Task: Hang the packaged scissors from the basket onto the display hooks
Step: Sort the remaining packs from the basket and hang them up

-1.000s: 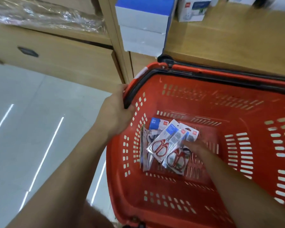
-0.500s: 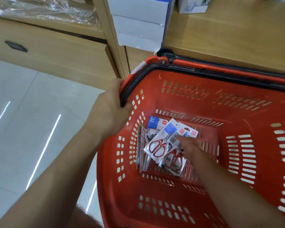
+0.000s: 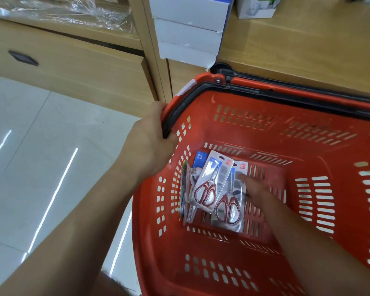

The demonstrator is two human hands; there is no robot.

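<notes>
- The left hand (image 3: 150, 144) is gripping the red basket (image 3: 308, 129) by its left rim.
- The right hand (image 3: 256, 189) is resting straight fingers on the packaged scissors (image 3: 207, 184) lying on the basket's floor.
- White boxes (image 3: 188, 35) are sitting beyond the basket's far left corner.

Bright, even indoor light; long white streaks of glare cross the glossy floor tiles (image 3: 30, 129). Wide-angle distortion bows the rim of the red basket (image 3: 320, 159); the right hand (image 3: 256, 191) is softly blurred.

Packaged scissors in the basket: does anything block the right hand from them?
Nothing visible does. The right hand touches the right-hand scissors pack on the basket floor; the upper scissors pack overlaps its left edge. Display hooks are out of view.
</notes>
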